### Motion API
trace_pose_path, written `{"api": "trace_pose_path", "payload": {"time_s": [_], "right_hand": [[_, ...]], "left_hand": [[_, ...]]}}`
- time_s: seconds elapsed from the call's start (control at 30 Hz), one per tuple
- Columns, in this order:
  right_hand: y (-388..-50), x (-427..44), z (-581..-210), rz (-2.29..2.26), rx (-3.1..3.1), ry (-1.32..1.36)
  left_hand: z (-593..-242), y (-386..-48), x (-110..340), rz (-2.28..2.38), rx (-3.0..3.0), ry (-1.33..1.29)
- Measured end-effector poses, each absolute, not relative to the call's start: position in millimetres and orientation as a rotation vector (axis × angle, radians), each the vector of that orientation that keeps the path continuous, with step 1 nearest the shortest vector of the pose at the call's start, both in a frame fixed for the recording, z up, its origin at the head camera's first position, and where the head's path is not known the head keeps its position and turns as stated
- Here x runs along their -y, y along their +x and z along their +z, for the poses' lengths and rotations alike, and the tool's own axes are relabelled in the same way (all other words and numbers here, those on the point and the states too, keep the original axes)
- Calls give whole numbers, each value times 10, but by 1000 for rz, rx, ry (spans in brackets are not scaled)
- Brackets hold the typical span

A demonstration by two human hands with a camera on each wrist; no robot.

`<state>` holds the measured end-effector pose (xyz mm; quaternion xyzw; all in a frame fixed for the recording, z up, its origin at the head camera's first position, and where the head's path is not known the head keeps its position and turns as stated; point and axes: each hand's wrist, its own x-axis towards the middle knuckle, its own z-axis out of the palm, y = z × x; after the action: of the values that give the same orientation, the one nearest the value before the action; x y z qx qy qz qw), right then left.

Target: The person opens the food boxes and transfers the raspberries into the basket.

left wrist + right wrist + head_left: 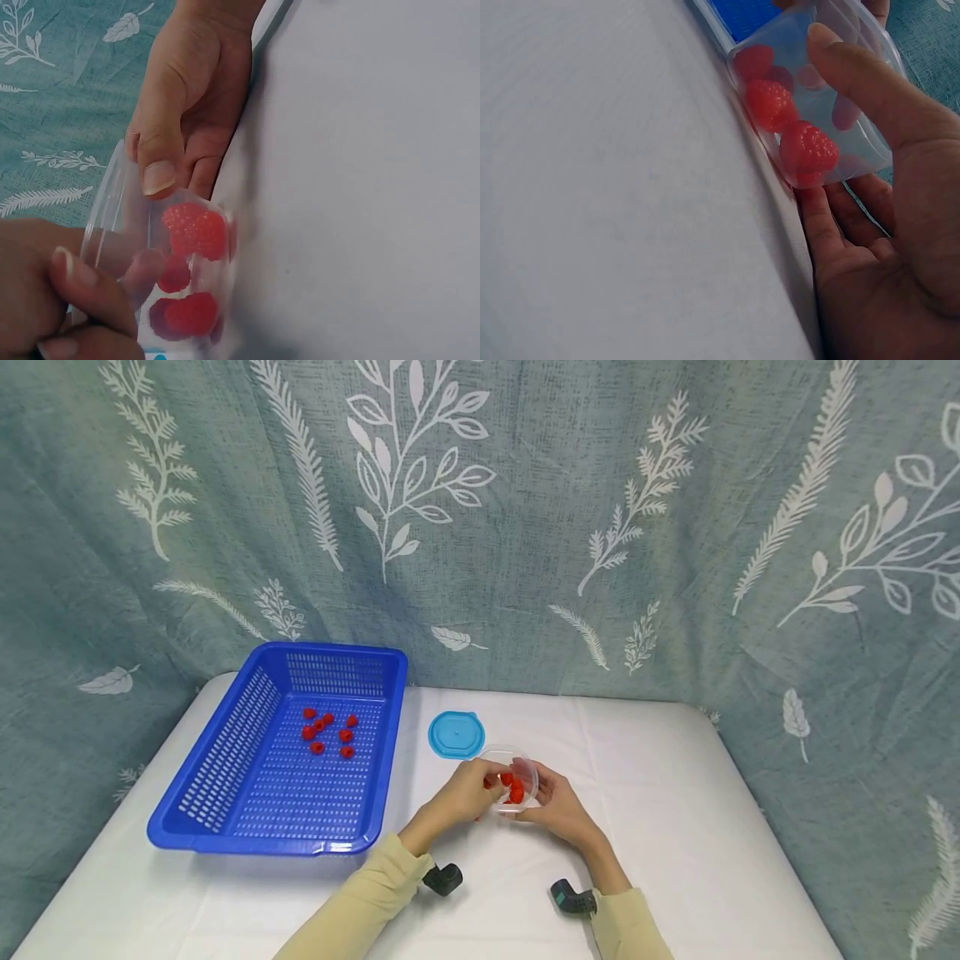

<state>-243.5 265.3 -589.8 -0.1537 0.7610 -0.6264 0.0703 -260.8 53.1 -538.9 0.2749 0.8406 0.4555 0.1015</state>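
A small clear plastic container (530, 768) stands tilted between both hands, with several red raspberries (808, 146) along its lower side. My right hand (558, 806) grips it from the right, thumb (870, 82) on one side and fingers beneath. From the left, my left hand (468, 789) reaches in at the rim; its curled fingers (97, 296) show at the lower left of the left wrist view. Through the cloudy wall, fingertips appear close to a raspberry (174, 274). Whether they pinch it is hidden by plastic and blur.
A blue plastic basket (390, 735) stands at the left with several raspberries (346, 736) on its floor. Behind the container lies a light blue lid (457, 734). White cloth covers the table (660, 777), and a patterned green curtain (525, 527) hangs behind.
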Motion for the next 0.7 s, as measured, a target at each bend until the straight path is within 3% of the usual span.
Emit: {"api": "trace_pose_path", "payload": {"time_s": [0.33, 0.7], "right_hand": [[-2428, -2642, -5880, -1882, -2303, -459], [-2431, -2652, -5897, -1902, -2286, -455]], "left_hand": [[-5223, -2592, -604, 904, -2672, 786], [-5297, -2522, -610, 1085, -2760, 712]]}}
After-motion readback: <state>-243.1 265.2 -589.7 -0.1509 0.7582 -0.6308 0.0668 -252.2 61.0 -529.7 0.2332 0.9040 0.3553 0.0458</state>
